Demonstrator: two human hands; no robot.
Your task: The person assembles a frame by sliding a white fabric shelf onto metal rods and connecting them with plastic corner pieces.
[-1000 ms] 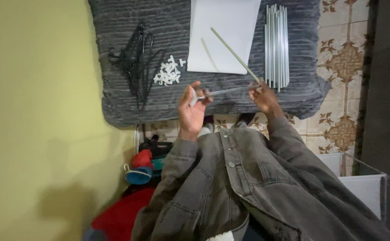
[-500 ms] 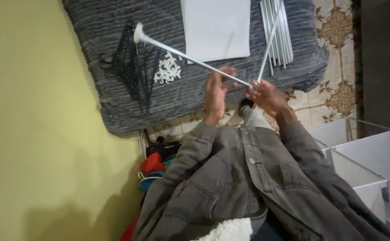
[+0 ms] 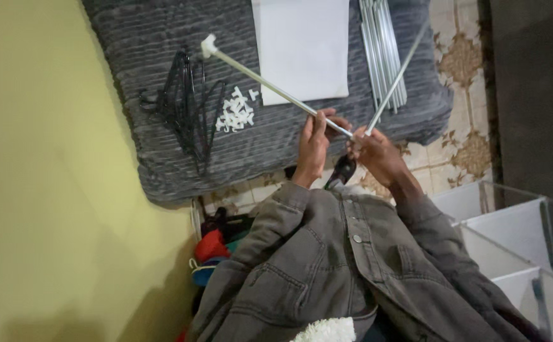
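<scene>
The left hand [image 3: 314, 142] is gripping a metal rod [image 3: 270, 88] capped with a white connector [image 3: 208, 45]; the right hand [image 3: 374, 149] is pinching a second rod [image 3: 393, 82]. Their near ends are meeting above the grey mattress [image 3: 137, 57]; aligning them squarely seems best.

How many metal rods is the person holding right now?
2: one rod with a white connector in the left hand, one bare rod in the right hand. More lie bundled on the cushion.

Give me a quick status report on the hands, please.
Left hand grips rod with white connector. Right hand holds second rod. Ends meet; nothing blocking.
</scene>
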